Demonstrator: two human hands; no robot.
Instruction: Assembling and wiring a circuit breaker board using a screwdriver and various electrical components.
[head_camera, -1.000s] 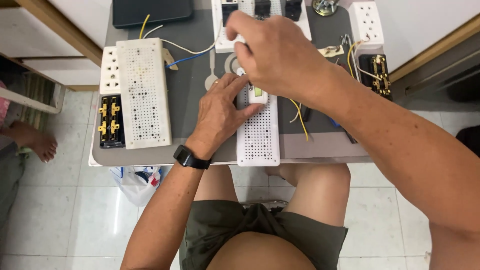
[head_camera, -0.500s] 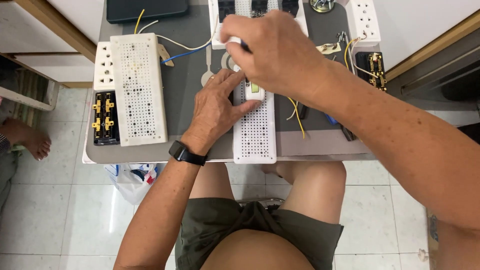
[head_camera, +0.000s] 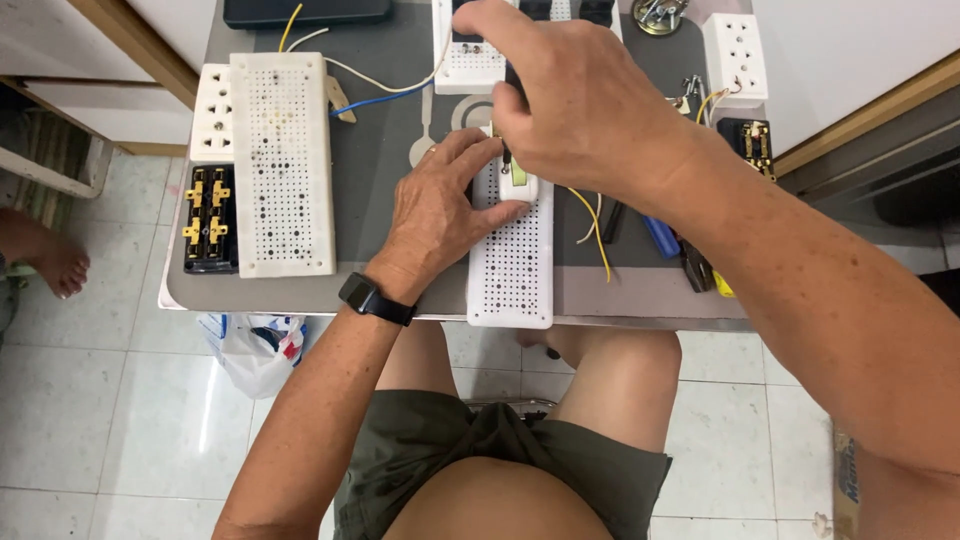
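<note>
Looks like a home setup turned into a little electrical workbench, not a proper shop. There's a small grey table (head_camera: 400, 120) pushed up near wooden-trimmed white cabinets (head_camera: 140, 60), with pale glossy floor tiles (head_camera: 100, 420) underneath and a plastic bag (head_camera: 255, 345) lying on the floor by the table edge. The tabletop is crowded with white perforated boards (head_camera: 282, 165), wall sockets (head_camera: 735, 55), a black terminal block with brass contacts (head_camera: 210, 220), loose yellow and blue wires (head_camera: 590, 220) and a few hand tools (head_camera: 690, 262). The person sits at it in shorts, and someone else's bare foot (head_camera: 60, 265) shows off to the side, so pretty domestic.
</note>
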